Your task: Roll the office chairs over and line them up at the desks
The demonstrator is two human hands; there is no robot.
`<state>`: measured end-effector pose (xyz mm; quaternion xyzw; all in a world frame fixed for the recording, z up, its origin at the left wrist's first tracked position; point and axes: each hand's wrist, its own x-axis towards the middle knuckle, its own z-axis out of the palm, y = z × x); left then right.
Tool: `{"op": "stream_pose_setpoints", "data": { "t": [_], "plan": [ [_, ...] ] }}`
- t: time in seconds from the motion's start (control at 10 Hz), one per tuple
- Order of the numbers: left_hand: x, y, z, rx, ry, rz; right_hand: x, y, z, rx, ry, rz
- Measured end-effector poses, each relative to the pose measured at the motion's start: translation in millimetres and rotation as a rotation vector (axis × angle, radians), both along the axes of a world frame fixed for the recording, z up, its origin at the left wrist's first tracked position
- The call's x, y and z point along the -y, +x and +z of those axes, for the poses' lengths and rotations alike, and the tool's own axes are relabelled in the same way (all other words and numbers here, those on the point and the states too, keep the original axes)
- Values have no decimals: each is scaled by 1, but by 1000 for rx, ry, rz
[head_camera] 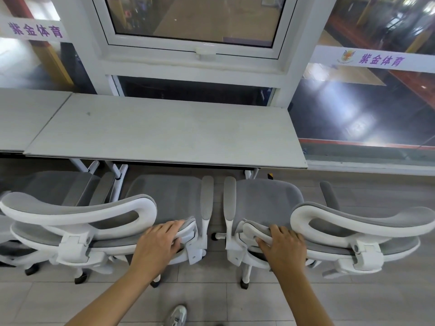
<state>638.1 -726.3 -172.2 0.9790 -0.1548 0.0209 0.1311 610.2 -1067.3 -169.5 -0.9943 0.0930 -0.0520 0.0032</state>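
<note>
Two white-framed office chairs with grey mesh stand side by side at a pale grey desk (164,132), their seats partly under its front edge. My left hand (157,243) grips the right end of the left chair's (164,196) backrest. My right hand (282,245) grips the left end of the right chair's (268,198) backrest. Their inner armrests almost touch, with a narrow gap between them. A third chair (58,187) sits further left at the neighbouring desk (26,114).
White-framed windows and glass panels with purple lettering rise behind the desks. Grey plank floor lies to the right of the right chair and behind both chairs. My shoe (177,315) shows at the bottom. Chair castors (80,278) sit on the floor.
</note>
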Motion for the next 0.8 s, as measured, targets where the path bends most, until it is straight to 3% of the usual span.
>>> {"op": "stream_pose_setpoints", "data": {
  "t": [0.3,0.5,0.8],
  "plan": [
    [17,-30,27,99,-3,22,-14,-15,20,146,298,179],
    [18,-86,56,143,-10,228,-70,-17,38,123,392,416],
    [-61,-206,97,228,16,520,-209,-73,77,106,482,813]
  ]
}}
